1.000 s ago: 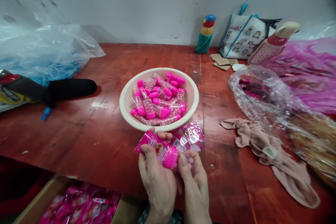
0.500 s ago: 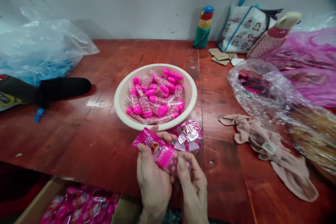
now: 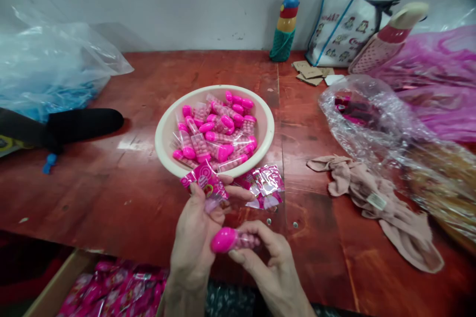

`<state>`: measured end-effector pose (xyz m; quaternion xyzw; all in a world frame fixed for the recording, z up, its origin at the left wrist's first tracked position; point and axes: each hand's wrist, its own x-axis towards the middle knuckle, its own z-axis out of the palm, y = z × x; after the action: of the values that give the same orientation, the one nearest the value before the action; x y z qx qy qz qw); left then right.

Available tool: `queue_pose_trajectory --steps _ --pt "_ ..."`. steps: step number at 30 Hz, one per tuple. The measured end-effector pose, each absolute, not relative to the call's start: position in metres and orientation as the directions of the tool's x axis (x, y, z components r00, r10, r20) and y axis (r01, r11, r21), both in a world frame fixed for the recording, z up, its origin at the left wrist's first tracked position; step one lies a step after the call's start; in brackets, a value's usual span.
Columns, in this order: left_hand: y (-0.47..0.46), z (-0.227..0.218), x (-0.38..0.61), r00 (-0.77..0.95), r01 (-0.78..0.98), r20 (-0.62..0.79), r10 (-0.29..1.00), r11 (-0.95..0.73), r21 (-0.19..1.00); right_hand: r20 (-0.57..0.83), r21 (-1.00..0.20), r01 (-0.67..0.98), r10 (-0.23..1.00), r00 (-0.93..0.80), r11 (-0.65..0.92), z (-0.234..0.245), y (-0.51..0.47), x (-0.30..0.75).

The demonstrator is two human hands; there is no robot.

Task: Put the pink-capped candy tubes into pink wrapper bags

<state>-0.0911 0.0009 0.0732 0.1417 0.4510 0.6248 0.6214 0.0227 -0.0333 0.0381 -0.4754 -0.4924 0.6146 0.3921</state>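
Capped tube (image 3: 233, 239) has come away from the pink packet (image 3: 206, 182) since half a sec ago, when the two overlapped btwn the hands; now they're apart. R hand (image 3: 274, 258) grips the tube's clear end, thumb vs. fingers, just inside the worktop's (image 3: 130, 213) front edge, approx. mid-width. L hand (image 3: 198, 233) has the packet pinched under its thumb, other fingers reaching out behind, a bit farther from that edge. Cap end is right by the L palm; touching or not, can't tell.

Progress, as far as shows: tube & packet are separate, so this pair looks unfinished. Just beyond, a cream bowl (image 3: 160, 146) near mid-worktop holds loose tubes (image 3: 215, 134), seemingly unbagged, i.e. plenty left. Flat packets (image 3: 266, 185), prob. unfilled, lie by the bowl's R front rim. Below the worktop's front edge, L side, a cardboard box (image 3: 57, 280) holds many glossy bags (image 3: 115, 287) that look filled, so a good no. prob. done.

Tube's look: shiny hot-pink rounded cap, see-through body, small pink beads inside; approx. level, cap to L.
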Motion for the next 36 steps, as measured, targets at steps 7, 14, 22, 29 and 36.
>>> queue_pose_trajectory --steps 7,14,22,29,36 --pt "-0.009 0.079 -0.077 -0.146 -0.511 -0.430 0.891 0.304 0.804 -0.149 -0.987 0.112 0.916 -0.372 -0.115 0.052 -0.042 0.039" --pt "-0.028 0.073 -0.072 -0.151 -0.478 -0.471 0.869 0.353 0.805 -0.111 -0.991 0.119 0.903 -0.416 -0.066 0.041 -0.058 0.043" --pt "-0.013 0.063 -0.055 -0.111 -0.662 -0.517 0.849 0.325 0.675 -0.422 -0.873 -0.146 0.872 -0.250 -0.464 0.040 -0.046 0.054" --pt "-0.004 0.068 -0.038 -0.047 -0.743 -0.538 0.841 0.330 0.581 -0.442 -0.862 -0.256 0.896 -0.042 -0.437 0.043 -0.034 0.058" --pt "-0.008 0.057 -0.020 -0.161 -0.728 -0.479 0.863 0.224 0.648 -0.414 -0.855 -0.351 0.910 0.018 -0.382 0.041 -0.035 0.051"
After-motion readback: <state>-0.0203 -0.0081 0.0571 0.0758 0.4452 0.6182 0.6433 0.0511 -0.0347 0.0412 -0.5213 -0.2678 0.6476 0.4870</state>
